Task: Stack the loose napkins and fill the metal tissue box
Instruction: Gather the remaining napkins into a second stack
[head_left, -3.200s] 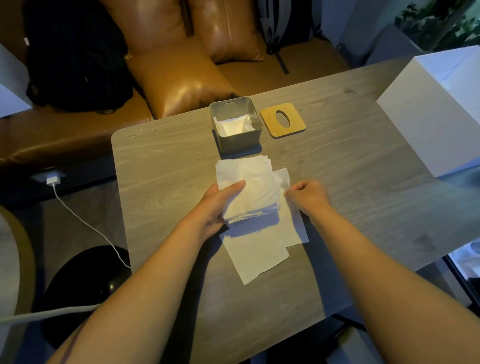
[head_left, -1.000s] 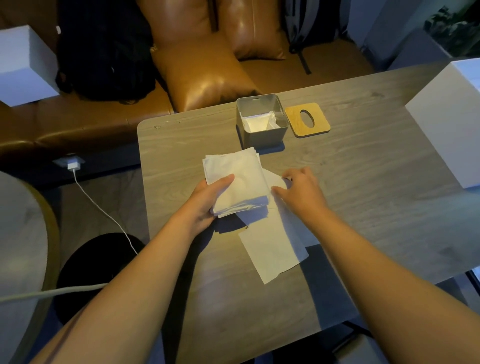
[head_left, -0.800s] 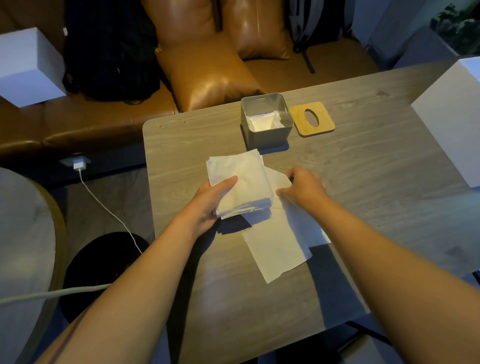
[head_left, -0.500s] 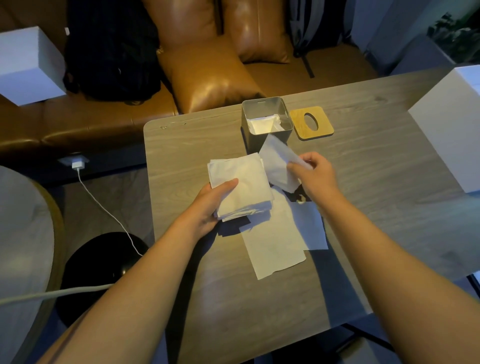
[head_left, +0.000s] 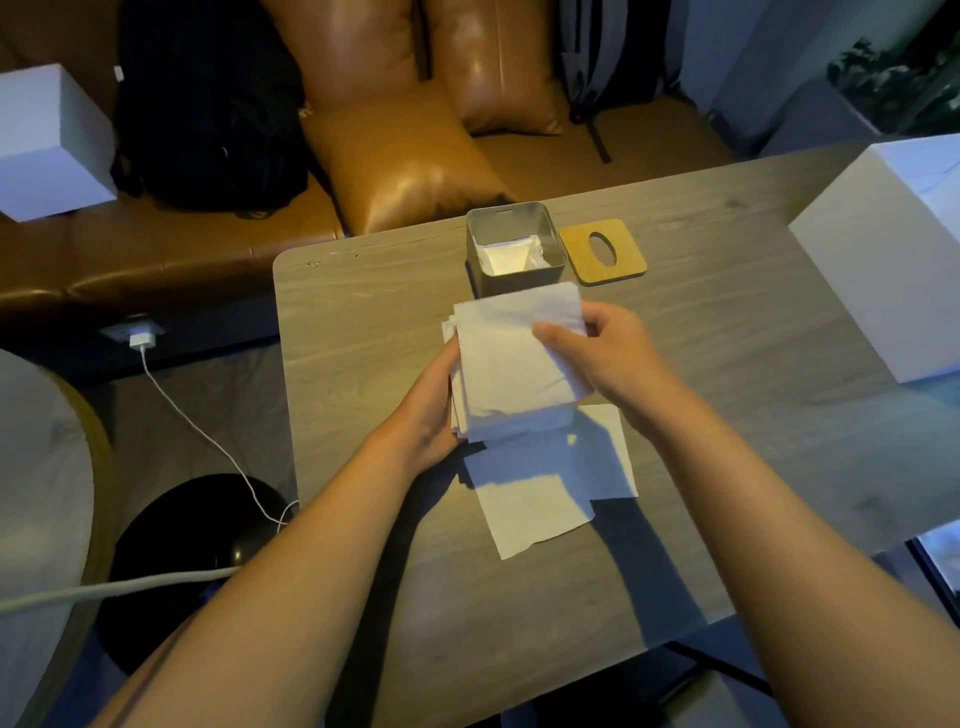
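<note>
Nearest to me, two loose white paper napkins (head_left: 540, 493) lie flat and overlapping on the grey wood-grain table (head_left: 363, 322), their near corner well short of the table's front edge, with bare wood open on both sides. Just above them I see my left hand (head_left: 434, 410) cupped round the left edge of the thick stack of white napkins (head_left: 511, 395), fingers hidden underneath, holding it lifted off the table. My right hand (head_left: 613, 353) pinches a single white napkin (head_left: 519, 345) at its right edge, thumb on top, laying it over the stack; its far edge overlaps the near wall of the square grey metal tissue box (head_left: 514, 249) in my view. That box stands open, close to the table's far edge, with white tissue inside. Its square wooden lid with an oval slot (head_left: 602, 252) lies flat just beside it on the right. Further right a large white box (head_left: 883, 249) crowds that side.
</note>
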